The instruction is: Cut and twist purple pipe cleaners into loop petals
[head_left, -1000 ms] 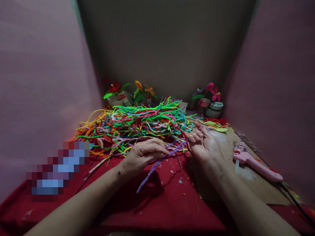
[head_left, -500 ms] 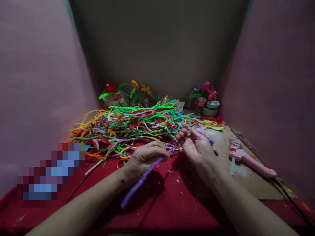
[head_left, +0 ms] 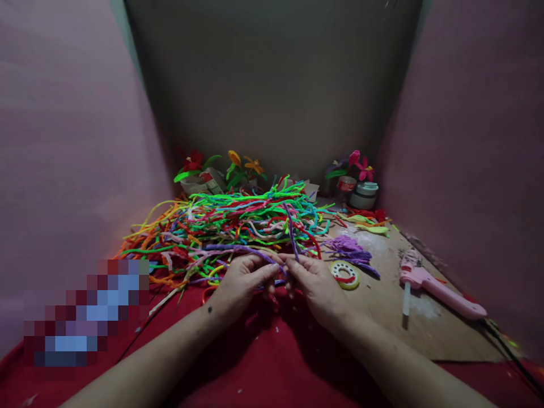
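My left hand (head_left: 244,277) and my right hand (head_left: 312,283) meet over the red cloth (head_left: 263,362), fingertips pinched together on a purple pipe cleaner (head_left: 290,229). One end of it sticks up and away over the pile, the other runs left past my left fingers. Just beyond my hands lies a big heap of pipe cleaners (head_left: 229,224) in green, red, orange, blue and pink. To the right of my right hand lie a purple pipe-cleaner piece (head_left: 346,246) and a small round tape roll (head_left: 345,273).
A pink glue gun (head_left: 437,286) rests on a brown cardboard sheet (head_left: 395,317) at the right, its black cord trailing off. Pipe-cleaner flowers (head_left: 242,164) and small jars (head_left: 363,194) stand at the back. Pink walls close in both sides.
My right hand turned palm down and came to meet my left hand. The purple pipe cleaner, earlier hanging down from my left hand, now points up. A purple piece and tape roll show on the cardboard.
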The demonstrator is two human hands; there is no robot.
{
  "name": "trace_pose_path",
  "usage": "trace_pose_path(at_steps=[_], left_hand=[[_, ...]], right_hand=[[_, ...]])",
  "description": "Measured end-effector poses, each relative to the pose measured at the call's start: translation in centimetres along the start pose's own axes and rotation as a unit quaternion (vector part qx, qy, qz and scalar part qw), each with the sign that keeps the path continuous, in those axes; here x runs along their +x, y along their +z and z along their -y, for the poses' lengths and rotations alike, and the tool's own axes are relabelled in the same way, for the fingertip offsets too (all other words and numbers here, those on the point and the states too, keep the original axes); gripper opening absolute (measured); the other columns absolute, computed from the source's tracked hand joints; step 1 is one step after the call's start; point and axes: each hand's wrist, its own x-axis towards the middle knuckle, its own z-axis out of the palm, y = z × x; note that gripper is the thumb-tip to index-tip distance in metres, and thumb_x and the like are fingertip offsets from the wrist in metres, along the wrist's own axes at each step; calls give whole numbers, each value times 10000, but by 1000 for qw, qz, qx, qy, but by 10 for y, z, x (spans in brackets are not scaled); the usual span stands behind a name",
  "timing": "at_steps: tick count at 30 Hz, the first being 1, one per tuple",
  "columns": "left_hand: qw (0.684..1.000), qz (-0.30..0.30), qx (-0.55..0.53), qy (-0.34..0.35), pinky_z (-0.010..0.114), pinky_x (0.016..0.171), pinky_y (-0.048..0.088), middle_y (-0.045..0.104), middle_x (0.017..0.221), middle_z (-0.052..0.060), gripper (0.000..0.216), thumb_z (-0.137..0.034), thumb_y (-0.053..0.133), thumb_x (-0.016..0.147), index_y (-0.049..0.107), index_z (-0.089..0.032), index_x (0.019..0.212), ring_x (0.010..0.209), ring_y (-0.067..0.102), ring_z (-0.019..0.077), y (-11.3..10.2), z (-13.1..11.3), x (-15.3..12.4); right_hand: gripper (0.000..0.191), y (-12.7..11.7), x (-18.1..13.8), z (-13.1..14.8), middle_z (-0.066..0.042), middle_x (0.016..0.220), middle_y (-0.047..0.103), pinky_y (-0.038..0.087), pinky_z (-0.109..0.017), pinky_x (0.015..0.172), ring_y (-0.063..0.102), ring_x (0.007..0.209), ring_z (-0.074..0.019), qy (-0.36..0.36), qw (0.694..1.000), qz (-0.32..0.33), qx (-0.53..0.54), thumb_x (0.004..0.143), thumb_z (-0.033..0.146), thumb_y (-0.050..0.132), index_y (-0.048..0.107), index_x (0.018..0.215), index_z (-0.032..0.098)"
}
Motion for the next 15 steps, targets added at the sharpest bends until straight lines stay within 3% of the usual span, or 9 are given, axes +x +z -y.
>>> trace_pose_path(at_steps=[5,10,15], left_hand=[[1000,17,11,-18,150,403,325,540,549,-30,194,-280,554,762,619,-136,875,414,415,40,-5,-1,1],[995,73,31,-58,162,369,296,559,562,-21,195,-310,561,749,582,-136,837,382,408,48,-6,0,0],[991,98,14,-89,163,352,259,559,514,-8,279,-409,510,784,547,-133,764,346,393,48,-7,1,0]], right_hand=[[309,3,-5,1,52,432,431,242,-180,331,336,321,-42,37,994,49,-92,777,368,491,499,568,141],[185,1,-5,-2,67,464,418,242,-168,289,314,298,-39,119,984,108,-74,754,285,471,502,627,155],[191,0,-5,-4,64,460,415,251,-159,278,314,288,-34,154,975,143,-70,745,288,473,528,635,142]])
